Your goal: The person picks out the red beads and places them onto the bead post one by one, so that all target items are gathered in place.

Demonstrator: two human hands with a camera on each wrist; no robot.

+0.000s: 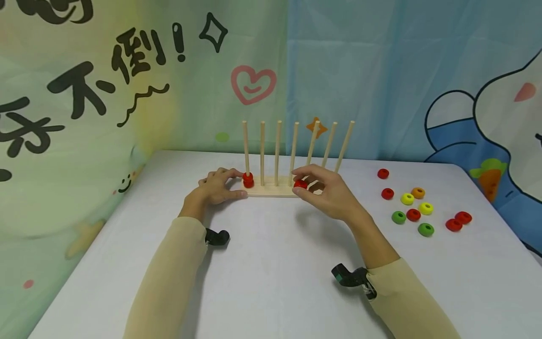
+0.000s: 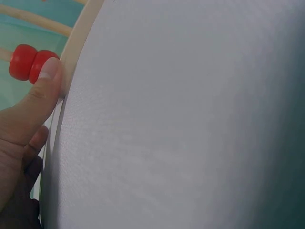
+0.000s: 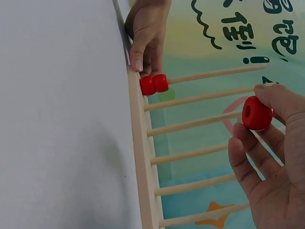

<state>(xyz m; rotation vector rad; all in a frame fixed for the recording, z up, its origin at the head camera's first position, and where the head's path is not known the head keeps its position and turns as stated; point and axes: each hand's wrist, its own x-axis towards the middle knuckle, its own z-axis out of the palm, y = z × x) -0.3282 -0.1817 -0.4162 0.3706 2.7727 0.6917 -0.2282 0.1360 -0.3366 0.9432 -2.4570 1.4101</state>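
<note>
A wooden peg stand (image 1: 271, 192) with several upright pegs stands toward the back of the table. Two red beads (image 1: 248, 180) are stacked at the bottom of its leftmost peg. My left hand (image 1: 218, 186) grips the stand's left end, the thumb at the front edge beside those beads. In my right hand (image 1: 328, 188), thumb and fingers pinch another red bead (image 3: 257, 113), its hole showing in the right wrist view. That hand is in front of the right-hand pegs and hides their lower parts in the head view. The bead is apart from the pegs.
Loose beads lie on the white table (image 1: 271, 273) to the right: several red ones (image 1: 413, 215), two yellow (image 1: 426, 208), two green (image 1: 426, 230) and an orange one (image 1: 418, 192). A printed curtain (image 1: 360, 70) hangs behind the table.
</note>
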